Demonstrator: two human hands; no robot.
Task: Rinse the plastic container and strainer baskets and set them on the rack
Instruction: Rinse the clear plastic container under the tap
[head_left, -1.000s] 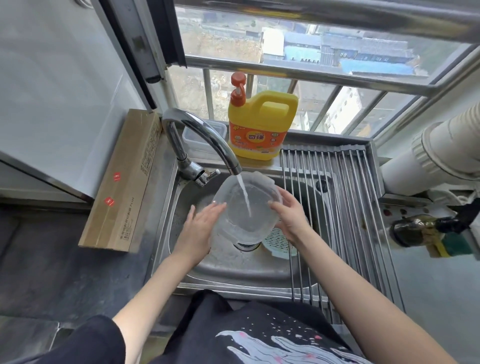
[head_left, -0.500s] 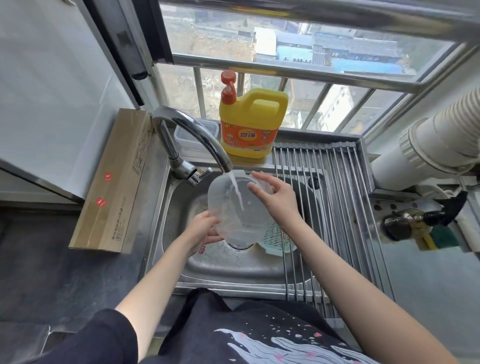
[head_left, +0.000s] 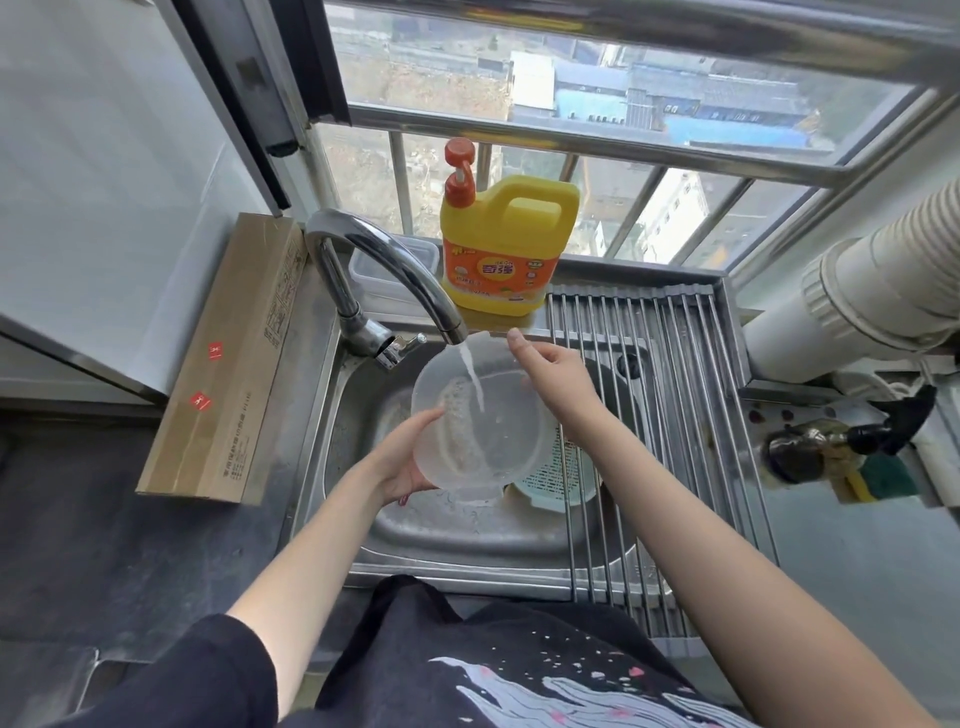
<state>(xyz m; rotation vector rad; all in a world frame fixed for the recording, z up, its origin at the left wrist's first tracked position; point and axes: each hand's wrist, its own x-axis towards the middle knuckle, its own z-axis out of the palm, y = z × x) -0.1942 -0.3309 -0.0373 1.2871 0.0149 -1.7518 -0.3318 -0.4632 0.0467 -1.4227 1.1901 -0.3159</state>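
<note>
A clear plastic container (head_left: 493, 441) is tilted under the running faucet (head_left: 379, 270), and water streams into it. My left hand (head_left: 405, 457) grips its lower left rim. My right hand (head_left: 550, 374) holds the upper right rim with the fingers over the edge. A pale green strainer basket (head_left: 561, 478) lies in the sink (head_left: 467, 540) below and to the right, partly under the rack bars. The roll-up metal rack (head_left: 675, 405) spans the right side of the sink.
A yellow detergent jug (head_left: 509, 249) stands behind the sink with a clear lidded box (head_left: 374, 265) beside it. A long cardboard box (head_left: 223, 364) lies on the left counter. A white duct (head_left: 872, 291) and an oil bottle (head_left: 810, 447) are at the right.
My left hand slid from the container's side to its lower left rim. My right hand shifted up to the top rim, and the container tilted more toward me under the stream.
</note>
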